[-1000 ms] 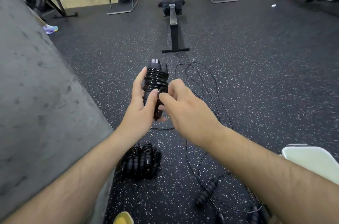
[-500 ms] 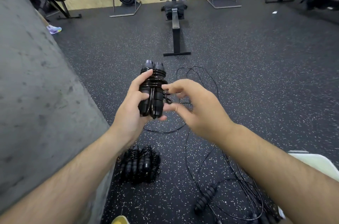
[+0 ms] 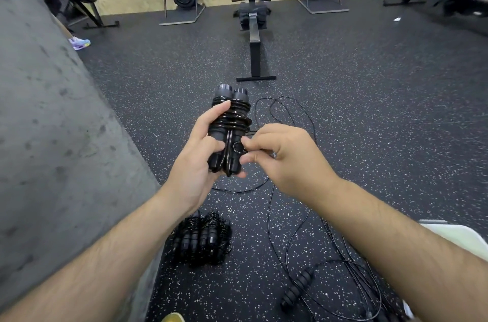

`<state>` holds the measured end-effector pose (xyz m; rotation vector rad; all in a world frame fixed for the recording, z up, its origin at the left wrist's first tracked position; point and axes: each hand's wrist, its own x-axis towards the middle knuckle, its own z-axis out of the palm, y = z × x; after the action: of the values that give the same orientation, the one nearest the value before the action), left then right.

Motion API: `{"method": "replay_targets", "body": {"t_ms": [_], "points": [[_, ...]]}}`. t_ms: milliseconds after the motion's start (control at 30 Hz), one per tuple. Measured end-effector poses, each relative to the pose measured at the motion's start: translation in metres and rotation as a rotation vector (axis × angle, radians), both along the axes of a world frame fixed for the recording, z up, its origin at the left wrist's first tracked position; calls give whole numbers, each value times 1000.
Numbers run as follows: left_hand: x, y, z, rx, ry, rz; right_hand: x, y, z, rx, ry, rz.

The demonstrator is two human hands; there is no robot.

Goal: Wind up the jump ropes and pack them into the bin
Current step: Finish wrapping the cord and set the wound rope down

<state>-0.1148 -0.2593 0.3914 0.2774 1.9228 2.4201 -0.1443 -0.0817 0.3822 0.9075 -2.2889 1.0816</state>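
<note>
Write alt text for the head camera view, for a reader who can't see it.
A left hand grips a jump rope, its cord wound round the paired handles, while the right hand pinches the loose cord end beside them. On the gym floor below lie wound ropes, loose ropes and a white bin.

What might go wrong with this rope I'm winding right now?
The right hand pinches only a small loop of cord beside the handles that the left hand grips; if it slips, the coils may spring loose. The loose ropes on the floor cross each other and may tangle when lifted.
</note>
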Motion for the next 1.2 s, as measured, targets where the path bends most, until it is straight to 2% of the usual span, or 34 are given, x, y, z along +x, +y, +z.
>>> {"method": "replay_targets", "body": {"t_ms": [233, 467, 567, 633, 700, 800, 867, 1000, 1200], "points": [[0, 5, -5, -62, 0, -34, 2, -3, 6, -95, -181, -13], [0, 10, -4, 22, -17, -51, 14, -14, 5, -509, -448, 9], [1, 11, -4, 41, -23, -62, 19, -20, 5, -612, -514, 25], [1, 9, -5, 50, -26, -47, 24, -22, 6, -591, -552, 64], [0, 6, -5, 44, -21, -15, 26, -21, 5, -459, -495, 79], [0, 3, -4, 33, -1, 14, 24, -19, 2, -318, -304, 46], [0, 4, -5, 22, 3, 15, 25, -19, 1, -343, -269, -4], [2, 9, -7, 12, 8, 8, 31, -20, 7, -457, -367, 12], [1, 8, 1, 53, 37, 42, 27, -19, 8, -407, -282, 65]]}}
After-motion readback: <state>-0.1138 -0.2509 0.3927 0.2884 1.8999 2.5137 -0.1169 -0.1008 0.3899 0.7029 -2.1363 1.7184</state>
